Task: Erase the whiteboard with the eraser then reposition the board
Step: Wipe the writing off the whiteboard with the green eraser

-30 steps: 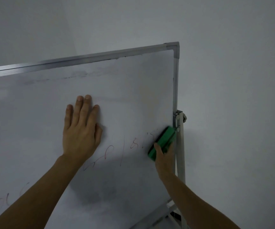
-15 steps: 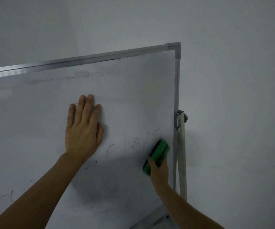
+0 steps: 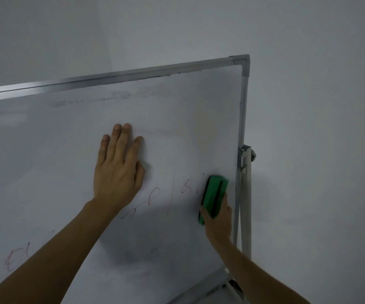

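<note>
A whiteboard (image 3: 67,139) in a silver frame fills the left and middle of the view, tilted on its stand. Faint red marks remain near its lower middle and at the far lower left. My left hand (image 3: 117,170) lies flat on the board with straight fingers. My right hand (image 3: 217,218) grips a green eraser (image 3: 215,194) and holds it against the board close to the right frame edge, over the last red marks there.
The stand's white upright post (image 3: 246,205) and pivot bracket (image 3: 246,156) sit just right of the board edge. A plain grey wall (image 3: 319,128) lies behind and to the right. The board's bottom rail (image 3: 201,288) shows at the lower right.
The eraser slid down and left from the right frame edge, then came back up and slightly right. My left hand has stayed flat on the board.
</note>
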Demonstrator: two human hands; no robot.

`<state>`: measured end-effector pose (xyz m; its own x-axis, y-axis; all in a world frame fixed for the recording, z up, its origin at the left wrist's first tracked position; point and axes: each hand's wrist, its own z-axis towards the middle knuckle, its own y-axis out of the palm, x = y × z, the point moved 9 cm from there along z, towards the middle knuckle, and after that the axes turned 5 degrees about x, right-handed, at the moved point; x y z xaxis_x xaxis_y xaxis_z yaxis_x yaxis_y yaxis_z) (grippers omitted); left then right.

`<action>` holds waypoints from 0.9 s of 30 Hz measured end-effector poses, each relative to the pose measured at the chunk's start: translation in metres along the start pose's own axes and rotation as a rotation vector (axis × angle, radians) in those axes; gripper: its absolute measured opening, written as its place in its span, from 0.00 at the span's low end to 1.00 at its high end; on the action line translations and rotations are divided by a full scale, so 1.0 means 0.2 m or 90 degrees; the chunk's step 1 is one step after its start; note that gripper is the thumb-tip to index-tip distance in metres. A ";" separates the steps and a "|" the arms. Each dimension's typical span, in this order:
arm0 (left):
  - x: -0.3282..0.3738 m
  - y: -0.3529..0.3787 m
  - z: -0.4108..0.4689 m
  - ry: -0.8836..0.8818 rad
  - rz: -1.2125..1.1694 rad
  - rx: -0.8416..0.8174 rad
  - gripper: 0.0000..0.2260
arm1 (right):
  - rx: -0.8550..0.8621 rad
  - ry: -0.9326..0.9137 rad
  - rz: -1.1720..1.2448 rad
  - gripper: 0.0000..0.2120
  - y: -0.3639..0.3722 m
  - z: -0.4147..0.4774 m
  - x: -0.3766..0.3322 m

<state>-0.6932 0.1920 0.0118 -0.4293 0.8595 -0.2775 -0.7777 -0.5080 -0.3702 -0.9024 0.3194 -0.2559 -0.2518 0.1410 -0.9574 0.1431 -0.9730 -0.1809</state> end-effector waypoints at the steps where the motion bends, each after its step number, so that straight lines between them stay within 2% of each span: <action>1: -0.01 -0.01 -0.02 -0.008 -0.006 0.006 0.22 | -0.044 -0.045 -0.095 0.45 0.02 -0.07 0.08; 3: -0.01 -0.03 -0.06 -0.013 -0.009 0.010 0.22 | -0.098 -0.132 -0.200 0.47 -0.01 -0.11 0.16; 5: -0.02 -0.04 -0.11 -0.019 0.003 0.008 0.23 | -0.061 -0.176 -0.219 0.47 -0.11 0.02 0.11; 9: -0.05 -0.06 -0.22 -0.092 0.031 0.004 0.25 | 0.087 -0.134 -0.130 0.46 -0.31 0.35 -0.15; 11: -0.09 -0.06 -0.28 -0.155 0.045 -0.005 0.26 | 0.089 -0.138 -0.101 0.47 -0.29 0.35 -0.15; 14: -0.14 -0.06 -0.36 -0.232 0.052 -0.022 0.26 | -0.066 -0.191 -0.218 0.49 -0.15 0.13 0.17; 16: -0.17 -0.06 -0.40 -0.262 0.060 -0.049 0.27 | -0.171 -0.278 -0.337 0.54 -0.12 -0.02 0.35; 17: -0.18 -0.05 -0.41 -0.268 0.065 -0.062 0.27 | -0.184 -0.323 -0.363 0.55 -0.13 -0.02 0.36; 20: -0.18 -0.04 -0.42 -0.275 0.081 -0.096 0.29 | -0.076 -0.372 -0.283 0.50 -0.23 0.16 0.08; 22: -0.17 -0.04 -0.41 -0.281 0.088 -0.106 0.29 | 0.051 -0.346 -0.188 0.46 -0.36 0.34 -0.17; 24: -0.15 -0.03 -0.41 -0.285 0.093 -0.116 0.30 | 0.130 -0.298 -0.136 0.45 -0.42 0.45 -0.30; 25: -0.15 -0.02 -0.41 -0.287 0.095 -0.121 0.30 | 0.136 -0.305 -0.140 0.45 -0.42 0.44 -0.33; 27: -0.16 -0.02 -0.41 -0.290 0.102 -0.137 0.30 | 0.050 -0.370 -0.190 0.45 -0.30 0.30 -0.24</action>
<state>-0.6383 0.1623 -0.0505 -0.7285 0.6832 0.0506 -0.5949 -0.5943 -0.5412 -0.9561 0.3604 -0.1849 -0.7487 0.3074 -0.5874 -0.0776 -0.9206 -0.3828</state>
